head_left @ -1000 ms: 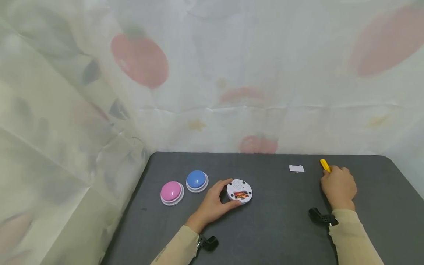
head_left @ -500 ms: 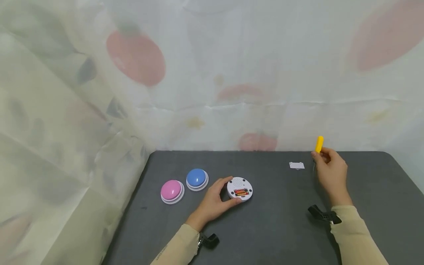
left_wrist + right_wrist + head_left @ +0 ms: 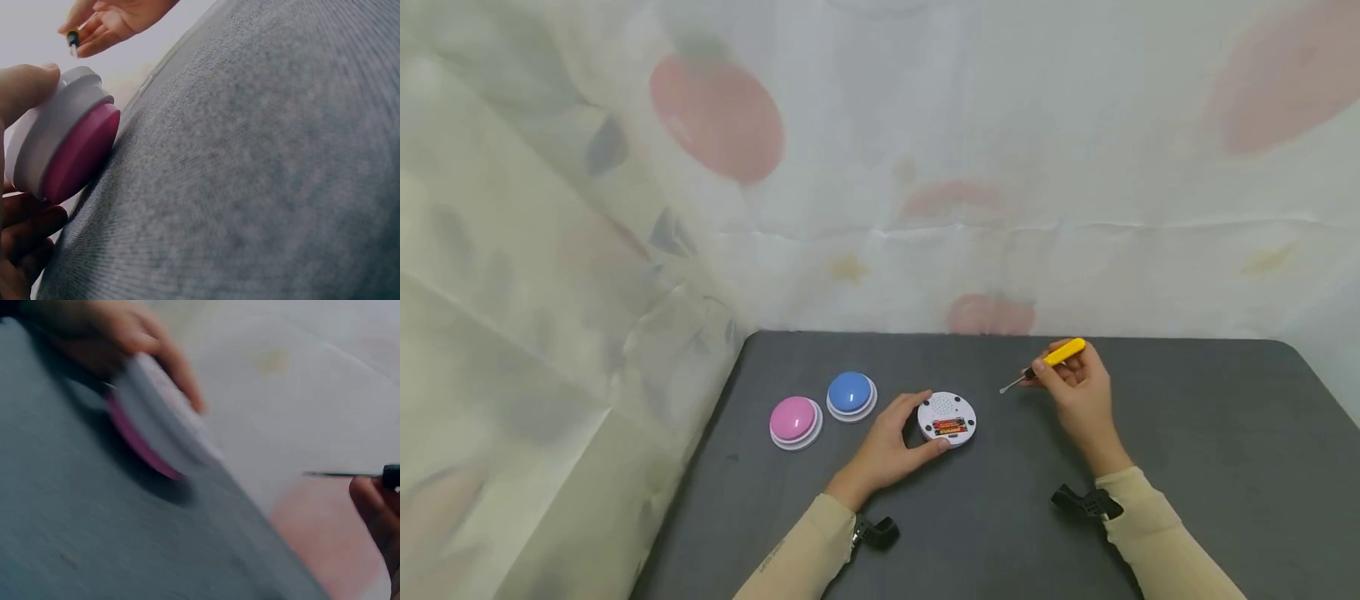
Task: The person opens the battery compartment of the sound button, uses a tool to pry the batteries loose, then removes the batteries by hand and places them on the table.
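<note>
My left hand grips an upside-down white push button by its rim, thumb on the near side and fingers on the far side. Two batteries show in its open compartment. Its pink dome faces down toward the table in the left wrist view. Pinched in my right hand is a yellow-handled screwdriver, held above the table to the right of the button. The screwdriver's thin metal shaft points left, apart from the button. The small white cover is not visible, likely behind my right hand.
Left of the held button, a blue push button and a pink push button stand dome up on the dark grey table. A patterned curtain hangs behind the table and along its left side.
My right hand has lifted the screwdriver from the table's right side, turned it so the shaft points left, and carried it left toward the button. The left hand still holds the button.
</note>
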